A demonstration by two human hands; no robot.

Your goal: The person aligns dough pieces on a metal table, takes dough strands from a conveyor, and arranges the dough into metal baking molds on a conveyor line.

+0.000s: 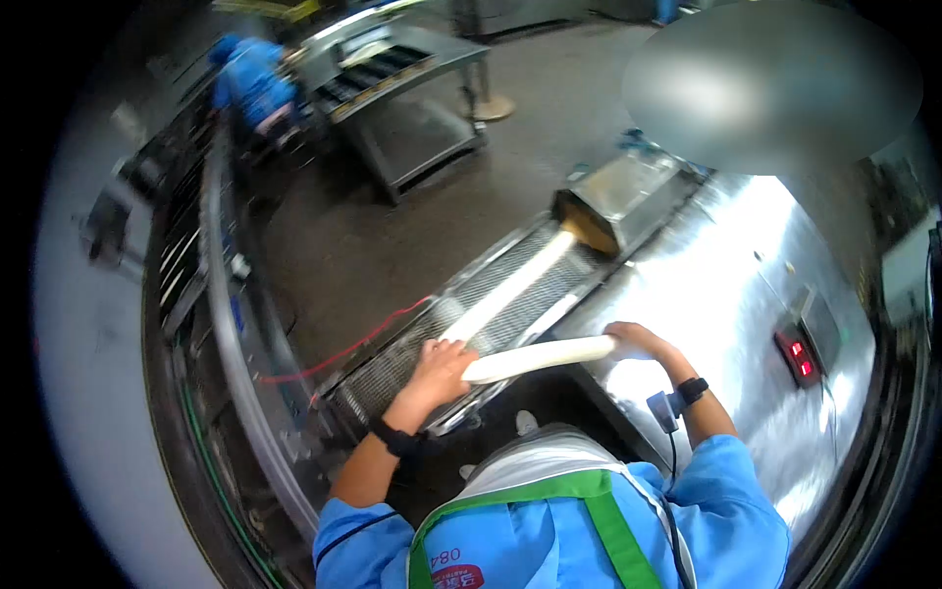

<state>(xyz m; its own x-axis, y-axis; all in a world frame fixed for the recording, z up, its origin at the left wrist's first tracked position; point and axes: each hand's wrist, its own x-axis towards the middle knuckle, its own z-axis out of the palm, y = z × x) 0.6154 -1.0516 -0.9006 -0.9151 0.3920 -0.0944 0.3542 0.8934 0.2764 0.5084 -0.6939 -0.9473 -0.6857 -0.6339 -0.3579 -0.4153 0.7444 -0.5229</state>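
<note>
A pale, smooth roll of what looks like dough (540, 359) spans the gap between my two hands, in front of my body. My right hand (636, 340) is closed round its right end, above the edge of the metal table. At the other end, my left hand (444, 369) has its fingers curled at the roll's tip; its palm side is hidden. A longer strip of the same dough (510, 293) lies along the mesh conveyor belt (469, 283), and its near end meets my left fingers.
The strip comes from under a metal housing (633, 191) on the conveyor. To the right, a shiny steel table (706, 285) carries a device with a red digital display (800, 358). A person in blue (257, 83) is beside another machine (392, 74). A curved rail (221, 255) runs at left.
</note>
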